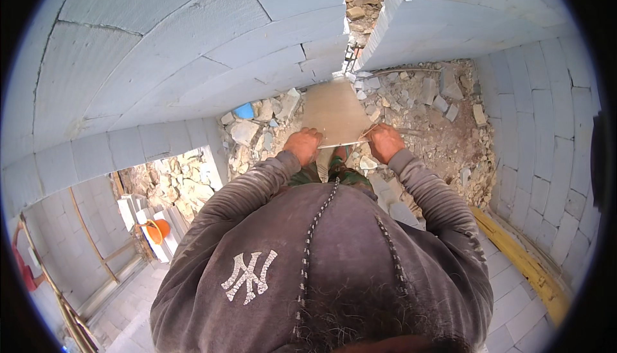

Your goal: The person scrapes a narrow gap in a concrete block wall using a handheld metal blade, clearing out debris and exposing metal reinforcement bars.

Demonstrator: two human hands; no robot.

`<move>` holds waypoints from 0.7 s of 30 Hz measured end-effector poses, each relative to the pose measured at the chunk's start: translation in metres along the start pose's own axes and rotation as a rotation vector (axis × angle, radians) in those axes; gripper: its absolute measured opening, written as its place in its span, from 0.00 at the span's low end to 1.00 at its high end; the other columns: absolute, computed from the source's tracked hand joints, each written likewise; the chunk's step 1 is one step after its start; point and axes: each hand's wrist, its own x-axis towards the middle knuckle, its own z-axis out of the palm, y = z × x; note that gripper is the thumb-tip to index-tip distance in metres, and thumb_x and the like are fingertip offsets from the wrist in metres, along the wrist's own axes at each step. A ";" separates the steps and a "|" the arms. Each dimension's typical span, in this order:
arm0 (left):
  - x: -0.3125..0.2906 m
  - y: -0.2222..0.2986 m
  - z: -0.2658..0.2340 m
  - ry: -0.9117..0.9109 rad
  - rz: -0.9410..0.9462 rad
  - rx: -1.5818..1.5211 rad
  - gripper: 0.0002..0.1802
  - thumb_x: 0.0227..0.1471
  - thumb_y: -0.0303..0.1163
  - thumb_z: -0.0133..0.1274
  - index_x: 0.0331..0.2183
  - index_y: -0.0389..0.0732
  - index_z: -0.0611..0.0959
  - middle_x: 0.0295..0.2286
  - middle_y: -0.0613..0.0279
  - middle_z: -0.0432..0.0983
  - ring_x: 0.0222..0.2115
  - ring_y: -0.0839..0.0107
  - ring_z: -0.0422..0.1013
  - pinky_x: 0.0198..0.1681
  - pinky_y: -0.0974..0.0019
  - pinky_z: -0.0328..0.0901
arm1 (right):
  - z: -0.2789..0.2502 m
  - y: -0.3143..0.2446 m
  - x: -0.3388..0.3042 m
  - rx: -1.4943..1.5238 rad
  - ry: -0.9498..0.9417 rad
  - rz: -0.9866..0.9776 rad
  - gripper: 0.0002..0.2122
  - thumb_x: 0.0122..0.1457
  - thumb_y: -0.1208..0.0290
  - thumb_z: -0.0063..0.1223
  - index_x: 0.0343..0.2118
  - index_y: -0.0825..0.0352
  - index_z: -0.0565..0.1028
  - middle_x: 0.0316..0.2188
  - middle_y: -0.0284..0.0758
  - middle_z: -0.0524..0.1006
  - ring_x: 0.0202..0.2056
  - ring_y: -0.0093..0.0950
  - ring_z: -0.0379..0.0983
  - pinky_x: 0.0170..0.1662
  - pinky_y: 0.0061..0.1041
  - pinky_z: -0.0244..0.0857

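A flat tan board (335,114) extends away from me toward the gap in the block wall. My left hand (303,145) grips its near left corner, fingers curled over the edge. On the near right corner my right hand (385,143) is closed in the same way. A thin stick-like piece shows by the right fingers, and I cannot make out whether it is part of the board. The board's near edge is in front of my legs, just above my feet. Its far end reaches the foot of the wall gap.
Broken stones and block pieces (443,99) cover the ground around the board. A blue object (244,110) lies by the left wall. Grey block walls (193,44) stand ahead and to the sides. A yellow beam (524,266) lies at right; an orange bucket (157,229) sits at left.
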 end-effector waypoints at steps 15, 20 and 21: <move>-0.078 -0.017 -0.112 0.389 -0.199 0.181 0.10 0.50 0.29 0.60 0.36 0.41 0.81 0.32 0.55 0.76 0.38 0.51 0.73 0.41 0.51 0.69 | -0.057 -0.083 0.040 0.481 0.537 -0.057 0.14 0.57 0.73 0.62 0.46 0.66 0.80 0.42 0.43 0.80 0.47 0.44 0.74 0.54 0.37 0.67; -0.158 -0.031 -0.214 0.550 -0.265 0.141 0.12 0.59 0.37 0.59 0.35 0.37 0.79 0.30 0.51 0.74 0.33 0.46 0.73 0.35 0.50 0.67 | -0.049 -0.076 0.041 0.641 0.550 0.116 0.15 0.61 0.70 0.62 0.50 0.68 0.78 0.44 0.44 0.79 0.45 0.40 0.77 0.49 0.35 0.71; -0.176 -0.035 -0.235 0.545 -0.282 0.149 0.14 0.59 0.38 0.59 0.36 0.37 0.79 0.31 0.51 0.75 0.32 0.46 0.73 0.34 0.51 0.67 | -0.036 -0.064 0.039 0.647 0.515 0.170 0.15 0.61 0.70 0.62 0.50 0.69 0.78 0.45 0.44 0.79 0.44 0.40 0.78 0.47 0.35 0.72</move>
